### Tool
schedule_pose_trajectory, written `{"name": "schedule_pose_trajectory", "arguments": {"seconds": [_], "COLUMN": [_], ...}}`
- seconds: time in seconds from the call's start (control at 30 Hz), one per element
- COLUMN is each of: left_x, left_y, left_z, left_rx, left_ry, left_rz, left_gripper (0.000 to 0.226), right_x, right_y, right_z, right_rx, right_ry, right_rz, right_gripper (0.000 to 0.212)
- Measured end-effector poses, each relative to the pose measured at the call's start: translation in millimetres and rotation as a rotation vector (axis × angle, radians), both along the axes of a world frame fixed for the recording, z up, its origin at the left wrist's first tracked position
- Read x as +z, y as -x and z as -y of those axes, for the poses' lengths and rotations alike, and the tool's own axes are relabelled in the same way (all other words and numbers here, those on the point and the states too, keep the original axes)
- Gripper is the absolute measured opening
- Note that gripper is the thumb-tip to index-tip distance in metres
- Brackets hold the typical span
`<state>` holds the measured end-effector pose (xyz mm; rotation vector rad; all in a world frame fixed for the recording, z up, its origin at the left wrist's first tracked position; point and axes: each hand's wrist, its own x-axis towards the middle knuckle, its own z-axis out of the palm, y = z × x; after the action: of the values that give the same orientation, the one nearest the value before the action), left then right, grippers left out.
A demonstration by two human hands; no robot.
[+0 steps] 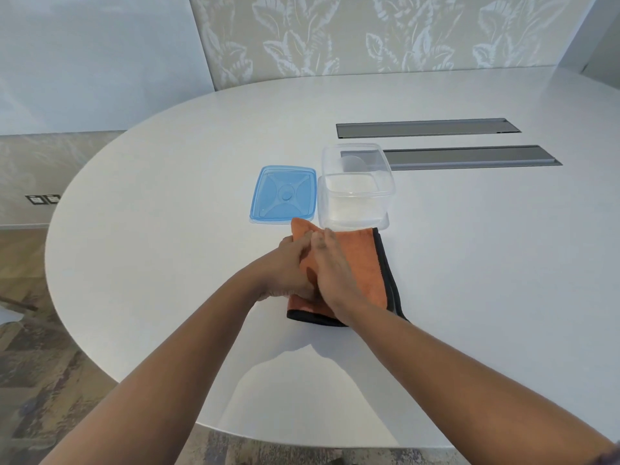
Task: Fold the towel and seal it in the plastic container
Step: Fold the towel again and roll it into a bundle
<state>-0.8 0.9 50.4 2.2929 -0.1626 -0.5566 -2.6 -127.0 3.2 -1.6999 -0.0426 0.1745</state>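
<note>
The folded orange towel [364,263] lies on the counter [167,229], long axis running away toward the clear container [355,196]. Both hands [292,270] [332,273] press flat, fingers released, hiding its left half.

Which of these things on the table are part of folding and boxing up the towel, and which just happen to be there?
Part of the job:
towel, orange, under both hands
clear container, open and empty
blue lid, lying beside the container
left hand and right hand, pressing on the towel

Just there:
two grey slots set in the table
</note>
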Motion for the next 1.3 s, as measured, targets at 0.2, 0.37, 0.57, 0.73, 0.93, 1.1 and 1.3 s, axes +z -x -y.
{"name": "schedule_pose_trajectory", "arguments": {"seconds": [0.2,0.37,0.57,0.73,0.93,1.1,1.3], "left_x": [9.9,7.4,-1.0,-10.5,-51.5,-64.6,-53.7], "left_y": [-0.1,-2.1,1.6,1.8,-0.4,-1.2,-3.5], "left_z": [5.2,15.4,35.4,53.0,62.5,68.5,70.2], "left_rx": [0.009,0.015,0.075,0.206,0.077,0.05,-0.04], "left_ry": [0.02,0.242,0.524,0.654,-0.134,-0.045,-0.159], "left_rz": [-0.027,-0.037,-0.03,-0.019,0.499,0.498,0.443], "left_gripper": [0.124,0.121,0.1,0.071,0.073,0.085,0.071], "right_x": [-1.5,0.3,8.8,7.8,-2.7,-2.6,-15.9], "right_y": [-17.8,-12.1,-6.5,-10.9,-11.5,-9.5,-11.1], "right_z": [3.4,5.4,24.9,39.6,54.1,53.8,51.0], "right_rx": [0.007,0.015,-0.003,-0.05,-0.081,-0.025,-0.037], "right_ry": [-0.329,-0.528,-0.69,-0.845,-0.916,-1.052,-1.184], "right_rz": [-0.248,-0.278,-0.294,-0.379,-0.457,-0.422,-0.43], "right_gripper": [0.067,0.056,0.044,0.029,0.047,0.068,0.092]}}
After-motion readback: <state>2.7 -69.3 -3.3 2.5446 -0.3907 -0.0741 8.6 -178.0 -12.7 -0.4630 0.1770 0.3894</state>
